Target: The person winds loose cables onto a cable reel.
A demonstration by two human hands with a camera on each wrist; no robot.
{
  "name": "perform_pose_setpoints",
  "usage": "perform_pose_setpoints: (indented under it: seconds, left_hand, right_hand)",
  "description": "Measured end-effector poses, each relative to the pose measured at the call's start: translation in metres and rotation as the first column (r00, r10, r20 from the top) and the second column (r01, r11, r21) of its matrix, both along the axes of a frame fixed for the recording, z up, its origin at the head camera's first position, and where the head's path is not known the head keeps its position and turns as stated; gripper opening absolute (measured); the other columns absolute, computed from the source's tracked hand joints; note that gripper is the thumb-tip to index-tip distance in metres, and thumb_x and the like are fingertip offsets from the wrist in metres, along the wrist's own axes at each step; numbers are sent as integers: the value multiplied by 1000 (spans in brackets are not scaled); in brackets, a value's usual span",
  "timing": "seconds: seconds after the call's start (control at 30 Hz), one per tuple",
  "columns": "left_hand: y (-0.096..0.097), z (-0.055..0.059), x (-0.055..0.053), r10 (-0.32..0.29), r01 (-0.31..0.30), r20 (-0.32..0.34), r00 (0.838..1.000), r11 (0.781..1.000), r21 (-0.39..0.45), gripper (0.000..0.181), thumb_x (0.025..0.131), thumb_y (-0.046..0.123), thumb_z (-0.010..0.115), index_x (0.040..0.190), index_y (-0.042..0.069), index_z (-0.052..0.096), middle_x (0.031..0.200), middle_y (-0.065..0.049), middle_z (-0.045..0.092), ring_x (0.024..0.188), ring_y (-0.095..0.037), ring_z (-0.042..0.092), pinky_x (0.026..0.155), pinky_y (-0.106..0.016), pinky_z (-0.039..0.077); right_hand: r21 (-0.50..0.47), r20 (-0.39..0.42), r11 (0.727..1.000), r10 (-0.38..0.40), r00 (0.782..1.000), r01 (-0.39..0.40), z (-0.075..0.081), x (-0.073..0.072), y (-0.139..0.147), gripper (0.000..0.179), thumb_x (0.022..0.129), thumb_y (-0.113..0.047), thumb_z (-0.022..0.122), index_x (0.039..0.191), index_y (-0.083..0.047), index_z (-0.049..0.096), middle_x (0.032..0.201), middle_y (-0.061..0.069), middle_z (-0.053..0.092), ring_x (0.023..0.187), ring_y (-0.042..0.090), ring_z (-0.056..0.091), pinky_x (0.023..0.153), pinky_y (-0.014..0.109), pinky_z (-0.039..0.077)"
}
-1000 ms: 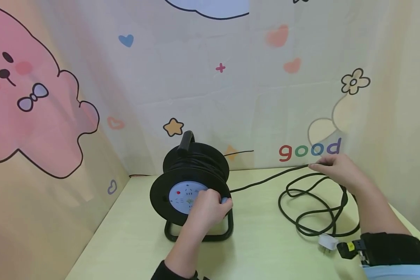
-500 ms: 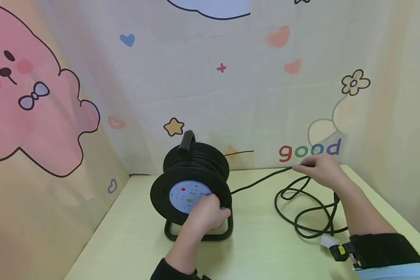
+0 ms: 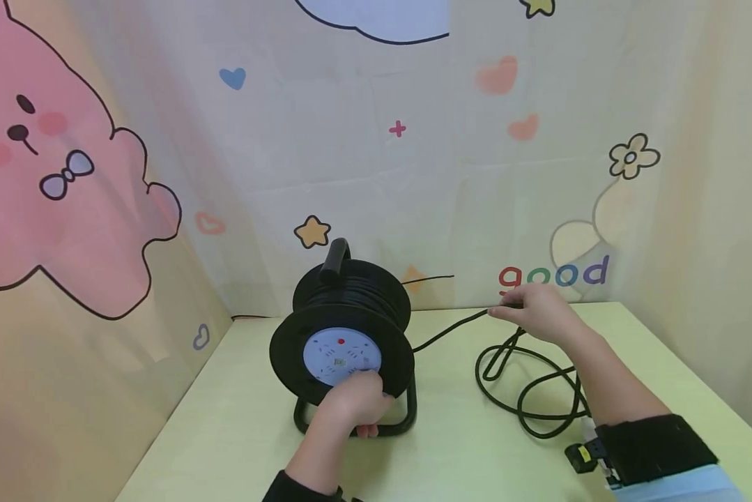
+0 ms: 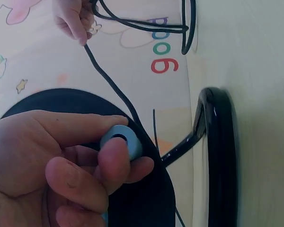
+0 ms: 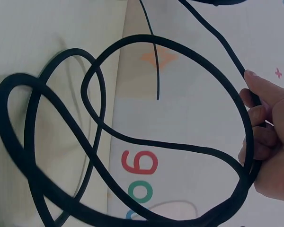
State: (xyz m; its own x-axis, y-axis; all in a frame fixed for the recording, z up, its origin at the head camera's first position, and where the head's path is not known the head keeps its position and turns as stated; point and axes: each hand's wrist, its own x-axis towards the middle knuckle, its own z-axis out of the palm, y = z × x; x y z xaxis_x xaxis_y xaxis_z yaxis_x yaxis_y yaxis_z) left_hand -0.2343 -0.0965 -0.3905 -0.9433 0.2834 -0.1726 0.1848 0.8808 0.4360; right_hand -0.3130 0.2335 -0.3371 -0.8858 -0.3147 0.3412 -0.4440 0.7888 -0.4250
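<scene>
A black cable reel (image 3: pixel 286 352) with a light-blue socket panel (image 3: pixel 332 348) stands upright on the table. My left hand (image 3: pixel 350 401) is low on its front face. In the left wrist view, its fingers grip a blue-grey crank knob (image 4: pixel 135 145) on the reel's disc. Right of the reel, my right hand (image 3: pixel 541 315) pinches the black cable (image 3: pixel 451 329), which runs slightly slack into the reel. The right wrist view shows the cable (image 5: pixel 217 35) passing through the curled fingers. Loose loops of cable (image 3: pixel 526 415) lie below that hand; the plug end is mostly hidden behind the wrist camera.
The reel rests on a black tube stand (image 3: pixel 410 411) and has a carrying handle (image 3: pixel 334 261) on top. A pale green table (image 3: pixel 225 432) carries everything. Behind it hangs a printed curtain (image 3: pixel 363 174). A thin dark line (image 3: pixel 428 279) shows on the curtain behind the reel.
My left hand has moved down with the knob, and the socket panel has turned clockwise. My right hand has moved left toward the reel with the cable, and the loops have shifted left.
</scene>
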Motion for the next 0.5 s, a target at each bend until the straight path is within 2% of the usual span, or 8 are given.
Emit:
perform_pose_setpoints:
  seconds: [0.17,0.3,0.37,0.5]
  left_hand:
    - [-10,-3,0,-4,4,27,1000,1000,-14,23,95,23,56,87,2,59,48,-2,59,40,-18,58,52,-31,50]
    - [-19,-7,0,-3,3,40,999,1000,-2,23,95,23,56,83,3,59,48,-2,59,41,-19,58,49,-32,49]
    - [-22,-9,0,0,0,43,999,1000,2,27,94,23,57,75,5,58,47,-2,59,41,-19,58,45,-32,48]
    - [-29,-11,1,8,-8,39,999,1000,1,29,94,24,58,72,5,57,46,-2,59,40,-18,58,42,-32,47]
  right_hand:
    - [35,-1,998,55,999,-54,4,1,-17,24,89,-32,68,70,-21,63,61,-5,52,60,15,45,54,33,37]
    - [39,-14,996,78,997,-77,6,2,-27,20,89,-31,69,71,-22,65,63,-9,57,60,13,48,56,33,41]
    - [38,-12,996,81,997,-80,5,2,-32,17,88,-30,69,73,-23,67,66,-10,61,62,13,51,58,33,44]
    - [40,2,996,81,997,-81,3,0,-41,15,88,-29,69,75,-22,69,70,-10,63,64,12,53,58,33,45]
